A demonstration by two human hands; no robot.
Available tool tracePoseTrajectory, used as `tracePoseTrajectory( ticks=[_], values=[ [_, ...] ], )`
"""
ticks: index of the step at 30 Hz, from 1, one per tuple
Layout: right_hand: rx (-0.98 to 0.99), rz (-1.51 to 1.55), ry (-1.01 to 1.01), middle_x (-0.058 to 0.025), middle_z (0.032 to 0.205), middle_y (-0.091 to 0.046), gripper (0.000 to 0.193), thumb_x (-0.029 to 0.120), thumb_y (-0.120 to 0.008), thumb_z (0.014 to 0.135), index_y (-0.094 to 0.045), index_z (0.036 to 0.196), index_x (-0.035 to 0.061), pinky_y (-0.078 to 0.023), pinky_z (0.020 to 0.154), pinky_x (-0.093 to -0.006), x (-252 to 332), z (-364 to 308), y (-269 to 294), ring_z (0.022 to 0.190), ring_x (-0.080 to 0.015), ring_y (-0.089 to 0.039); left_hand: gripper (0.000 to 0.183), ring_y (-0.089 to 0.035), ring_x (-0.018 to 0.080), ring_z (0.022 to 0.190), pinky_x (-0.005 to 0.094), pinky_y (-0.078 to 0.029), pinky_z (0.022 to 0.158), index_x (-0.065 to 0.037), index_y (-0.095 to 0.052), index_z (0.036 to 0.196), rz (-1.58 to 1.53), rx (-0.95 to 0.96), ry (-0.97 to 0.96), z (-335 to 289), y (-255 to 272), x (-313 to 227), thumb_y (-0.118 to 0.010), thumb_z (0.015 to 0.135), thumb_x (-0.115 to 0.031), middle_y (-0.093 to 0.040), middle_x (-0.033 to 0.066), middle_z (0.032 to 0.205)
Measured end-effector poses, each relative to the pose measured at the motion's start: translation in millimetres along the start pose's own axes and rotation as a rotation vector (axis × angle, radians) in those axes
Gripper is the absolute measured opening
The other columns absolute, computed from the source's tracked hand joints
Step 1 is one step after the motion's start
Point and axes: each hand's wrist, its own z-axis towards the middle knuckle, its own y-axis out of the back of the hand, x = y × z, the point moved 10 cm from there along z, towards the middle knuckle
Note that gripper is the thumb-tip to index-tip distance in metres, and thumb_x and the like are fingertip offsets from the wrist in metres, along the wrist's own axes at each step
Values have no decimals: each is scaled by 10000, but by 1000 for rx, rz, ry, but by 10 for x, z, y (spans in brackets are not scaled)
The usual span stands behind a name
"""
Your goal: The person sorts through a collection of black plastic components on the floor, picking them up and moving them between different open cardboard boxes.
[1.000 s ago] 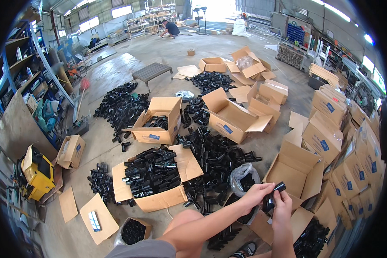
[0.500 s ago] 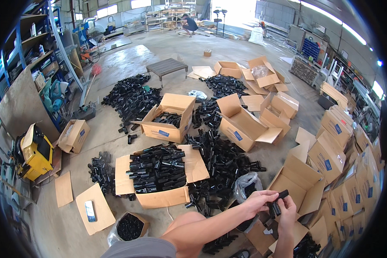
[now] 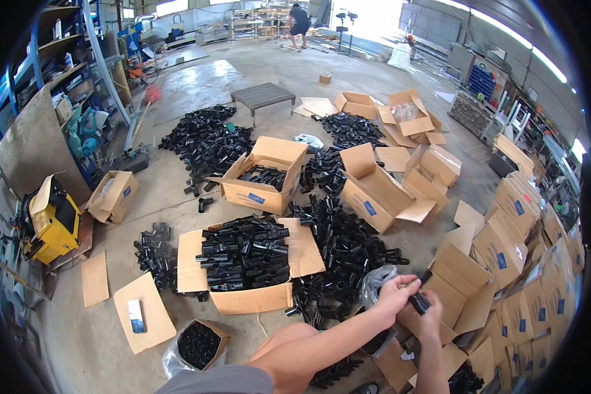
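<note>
Both hands point(image 3: 398, 293) point(image 3: 428, 320) hold black fitting point(image 3: 419, 303); cartons point(image 3: 499, 246) blue-labelled.

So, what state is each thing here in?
Left hand: closed on a black fitting
Right hand: also closed on it
Front box: open, flaps folded out, full of black fittings
Box behind it: open, partly filled
Small box at lower left: open, holding small black pieces
Phone: flat on cardboard, screen unclear
Slatted table: upright

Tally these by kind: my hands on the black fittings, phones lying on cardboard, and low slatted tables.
Hands on black fittings: 2 (left hand, right hand)
Phones on cardboard: 1
Low slatted tables: 1
Total: 4
</note>
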Motion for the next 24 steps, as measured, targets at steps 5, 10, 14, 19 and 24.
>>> tracePoseTrajectory(
  ticks=[5,10,14,19,24],
  values=[
    [447,-1188,-170,-170,1029,-761,261,312,-774,838,-797,955,79,-553,941,-455,-1629,-98,-741,1020,-330,-727,299,-664,111,1008,311,-514,826,-104,-631,1278,-135,-122,-100,244,323,-49,-685,1005,-212,-692,0,1101],
    [166,-1026,-482,-204,1367,-626,635,367,-819,829,-572,1341,86,-496,1048,-456,-2529,-527,-861,1260,-348,-615,291,-656,93,1009,315,-469,825,-139,-638,1269,-139,-142,-95,111,259,-129,-695,999,-229,-691,-22,1096],
    [108,-933,-513,-209,1275,-673,534,363,-798,851,-627,1266,73,-521,996,-463,-2442,-628,-928,1185,-349,-656,295,-665,104,1032,317,-512,863,-109,-625,1276,-131,-88,-102,123,273,-92,-684,1006,-214,-689,-6,1102],
    [51,-888,-401,-214,1137,-724,364,358,-763,878,-714,1047,40,-550,930,-477,-2427,-617,-911,1099,-367,-693,312,-673,119,1031,310,-526,877,-90,-605,1295,-107,-93,-85,106,233,-82,-675,1011,-199,-691,7,1100],
    [-148,-737,-94,-195,900,-745,306,294,-770,827,-698,954,25,-548,834,-490,-1832,-387,-790,897,-388,-721,317,-682,129,1017,311,-542,853,-82,-605,1293,-97,-101,-123,131,284,-144,-682,1007,-193,-690,23,1096]
  ],
)
